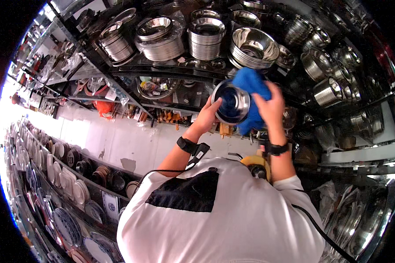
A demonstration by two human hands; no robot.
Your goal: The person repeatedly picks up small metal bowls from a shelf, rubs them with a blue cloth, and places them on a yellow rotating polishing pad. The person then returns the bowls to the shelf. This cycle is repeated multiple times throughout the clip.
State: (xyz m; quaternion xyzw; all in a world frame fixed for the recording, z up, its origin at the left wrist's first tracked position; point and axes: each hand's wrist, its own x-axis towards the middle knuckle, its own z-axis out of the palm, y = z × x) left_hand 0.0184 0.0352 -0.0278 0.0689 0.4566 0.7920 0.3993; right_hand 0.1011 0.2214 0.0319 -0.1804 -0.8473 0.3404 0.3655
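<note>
A shiny steel bowl [240, 105] is in my left hand [206, 116], which grips it by the left side with the thumb over the rim. Its open mouth is turned up toward me. Against the bowl's right side lies a blue cloth [253, 81], held in my right hand [271, 105]. Part of the cloth hangs below and behind the bowl, and the fingers behind it are partly hidden. Both hands are in front of the shelf edge, close to a stack of wide steel bowls [254, 46].
Stacked steel basins [206, 39] and plates [161, 46] line the shelf ahead. More steel pots [329, 90] stand at the right. A lower shelf carries a tray of small packets [159, 87]. Dishes [68, 223] fill the racks at left, and a yellow round object [255, 162] sits below my hands.
</note>
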